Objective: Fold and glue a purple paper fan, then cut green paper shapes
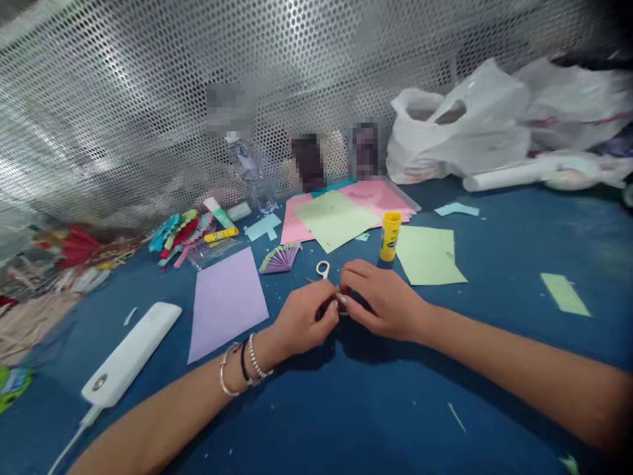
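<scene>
My left hand (309, 316) and my right hand (380, 300) meet over the middle of the blue table, fingertips touching. Both are closed in a pinch, and what they hold, if anything, is too small and hidden to name. Just beyond the fingers lies a pair of scissors (323, 269) with a white handle loop, partly covered by my hands. A folded purple paper fan (280, 258) with a green fringe lies past my left hand. Behind my right hand a yellow glue stick (390, 236) stands upright. A purple paper sheet (227, 303) lies left of my left hand.
Green sheets (429, 256) and pink paper (297, 227) lie beyond the hands. A white power strip (131, 353) with a cord is at the left. A plastic bottle (250, 171), fringed paper pieces (182, 237) and white plastic bags (459, 132) line the perforated metal panel (163, 86).
</scene>
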A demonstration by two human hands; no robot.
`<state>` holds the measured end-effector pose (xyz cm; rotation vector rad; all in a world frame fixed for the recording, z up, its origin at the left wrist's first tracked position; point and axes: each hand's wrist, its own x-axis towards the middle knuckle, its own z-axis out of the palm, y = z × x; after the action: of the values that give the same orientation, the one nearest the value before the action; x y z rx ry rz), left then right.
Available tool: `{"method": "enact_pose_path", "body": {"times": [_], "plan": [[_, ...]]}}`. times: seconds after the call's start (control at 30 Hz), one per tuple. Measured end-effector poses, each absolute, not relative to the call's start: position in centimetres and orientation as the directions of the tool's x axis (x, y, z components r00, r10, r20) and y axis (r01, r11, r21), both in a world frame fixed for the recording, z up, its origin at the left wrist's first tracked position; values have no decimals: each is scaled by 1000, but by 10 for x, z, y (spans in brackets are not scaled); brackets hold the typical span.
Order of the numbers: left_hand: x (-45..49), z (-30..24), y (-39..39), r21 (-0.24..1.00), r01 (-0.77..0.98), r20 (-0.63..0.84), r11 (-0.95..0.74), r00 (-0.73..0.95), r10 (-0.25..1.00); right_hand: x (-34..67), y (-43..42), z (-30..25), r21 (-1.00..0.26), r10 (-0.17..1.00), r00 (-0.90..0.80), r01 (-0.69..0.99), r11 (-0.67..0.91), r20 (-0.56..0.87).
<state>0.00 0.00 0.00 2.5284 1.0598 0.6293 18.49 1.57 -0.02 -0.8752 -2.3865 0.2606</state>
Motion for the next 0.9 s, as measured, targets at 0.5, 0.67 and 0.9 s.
{"method": "enact_pose_path", "body": {"times": [0.5, 0.67, 0.9], "plan": [[3, 2, -1, 423, 620, 284, -661, 602, 746, 184, 12, -1, -329, 647, -595, 562, 759, 477], [3, 2, -3, 365, 645, 303, -671, 599, 741, 184, 13, -2, -344, 664, -582, 573, 744, 468], [2, 2, -4, 273, 693, 335, -667, 581, 742, 183, 12, -1, -335, 657, -575, 571, 749, 488]]}}
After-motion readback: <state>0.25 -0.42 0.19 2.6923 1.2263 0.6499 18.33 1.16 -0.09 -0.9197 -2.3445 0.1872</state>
